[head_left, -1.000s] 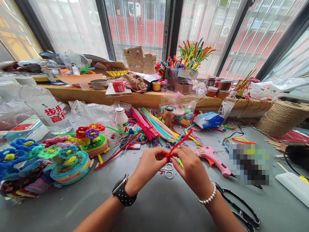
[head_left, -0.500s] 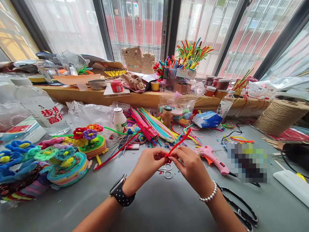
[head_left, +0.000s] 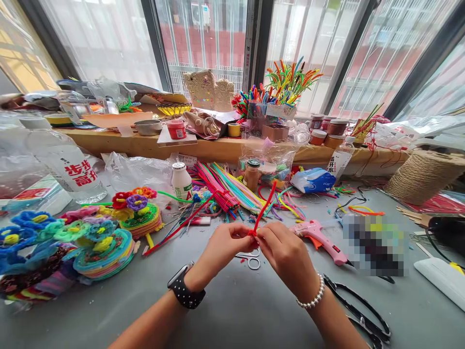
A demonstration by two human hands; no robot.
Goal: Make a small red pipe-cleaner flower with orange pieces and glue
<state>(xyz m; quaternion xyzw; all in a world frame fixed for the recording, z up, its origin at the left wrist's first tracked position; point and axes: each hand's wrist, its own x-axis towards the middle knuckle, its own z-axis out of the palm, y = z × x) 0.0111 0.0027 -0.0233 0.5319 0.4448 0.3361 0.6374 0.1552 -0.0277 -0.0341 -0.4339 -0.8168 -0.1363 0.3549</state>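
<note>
A red pipe cleaner [head_left: 266,207] sticks up from between my fingertips, its lower end bent into a small loop or knot that is partly hidden. My left hand [head_left: 228,247] pinches it from the left, a dark dotted watch strap on the wrist. From the right, my right hand [head_left: 285,254] pinches the same piece, thumb and fingers closed. Small scissors [head_left: 252,260] lie on the grey table just beyond and between my hands. A bundle of coloured pipe cleaners [head_left: 227,191] is spread behind them.
Pipe-cleaner flowers [head_left: 98,232] crowd the left side. A pink glue gun [head_left: 323,240] and black-framed glasses [head_left: 359,308] lie to the right. A white bottle [head_left: 180,182] and a brown jar [head_left: 252,175] stand behind. A twine roll [head_left: 423,177] sits far right.
The free end of the red pipe cleaner has swung left and stands more upright. My right fingers have shifted slightly around the bend; the left hand holds nearly the same place.
</note>
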